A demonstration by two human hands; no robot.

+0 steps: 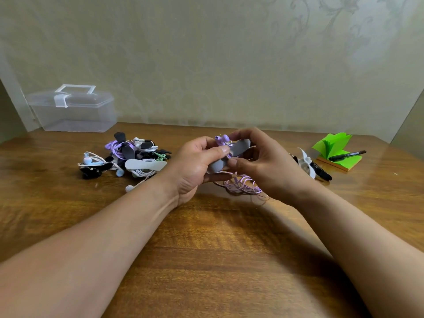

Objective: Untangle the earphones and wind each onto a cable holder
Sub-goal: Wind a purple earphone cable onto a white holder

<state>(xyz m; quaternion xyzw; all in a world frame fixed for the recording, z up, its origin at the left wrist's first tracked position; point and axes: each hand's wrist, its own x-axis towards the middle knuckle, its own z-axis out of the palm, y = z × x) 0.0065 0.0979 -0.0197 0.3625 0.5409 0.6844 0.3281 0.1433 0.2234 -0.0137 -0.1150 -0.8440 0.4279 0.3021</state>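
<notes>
left hand (195,167) grips grey cable holder (241,146) | right hand (263,161) pinches purple earphones (221,140) cord against it

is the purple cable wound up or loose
Loose: the purple cable lies in slack loops below the grey holder, gripped by the left hand and right hand.

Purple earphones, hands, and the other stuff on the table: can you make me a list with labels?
left hand: holds the grey holder and the purple earphones
right hand: fingers curled round the same holder
purple cord: loose loops below the hands, not wound yet
pile: more earphones and holders, left of the hands
clear box: back left of the table, lid closed
green notepad: far right, open, black pen lying on it
</notes>
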